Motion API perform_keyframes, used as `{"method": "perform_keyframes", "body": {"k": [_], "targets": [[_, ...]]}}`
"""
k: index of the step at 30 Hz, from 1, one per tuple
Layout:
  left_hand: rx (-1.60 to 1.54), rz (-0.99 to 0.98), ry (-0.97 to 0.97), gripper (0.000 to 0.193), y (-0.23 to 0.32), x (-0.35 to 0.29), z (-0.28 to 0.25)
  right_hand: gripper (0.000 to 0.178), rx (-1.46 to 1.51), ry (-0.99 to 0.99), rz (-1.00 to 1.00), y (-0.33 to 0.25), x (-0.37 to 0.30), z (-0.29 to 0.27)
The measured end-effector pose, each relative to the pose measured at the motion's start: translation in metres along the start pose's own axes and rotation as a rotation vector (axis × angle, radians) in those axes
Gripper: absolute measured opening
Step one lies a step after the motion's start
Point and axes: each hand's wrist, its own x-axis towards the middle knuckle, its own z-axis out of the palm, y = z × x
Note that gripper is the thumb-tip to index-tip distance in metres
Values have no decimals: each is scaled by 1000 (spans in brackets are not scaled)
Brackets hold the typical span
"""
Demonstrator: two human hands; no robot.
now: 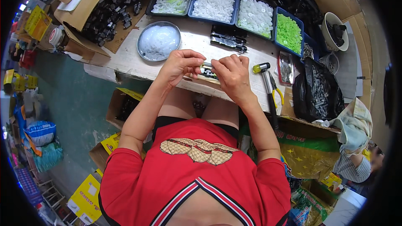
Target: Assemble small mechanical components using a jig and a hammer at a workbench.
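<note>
Both hands meet above the front edge of the worktable. My left hand (183, 68) is closed in a pinch, and my right hand (233, 74) is closed just beside it. Between their fingertips is a small, thin, greyish rod-like part (207, 64), its exact kind too small to make out. Right under the fingers lies a black part with green and white bits (208, 73), partly hidden by the hands. Farther back on the table are several slim black parts (228, 39). A round metal dish (180, 44) of whitish, gel-like stuff stands to the left.
Blue trays hold white pieces (212, 3) and green pieces (289, 32) along the back. On the right lie a hammer (268, 88), yellow-handled pliers (276, 93) and a black bag (299, 94) of metal parts. A cardboard box (69, 14) of black parts stands left.
</note>
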Motion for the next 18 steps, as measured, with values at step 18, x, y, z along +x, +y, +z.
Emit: {"method": "perform_keyframes", "body": {"k": [18], "targets": [[1250,825,225,20,-64,15,20,14,586,-235,659,35,-59,-29]]}}
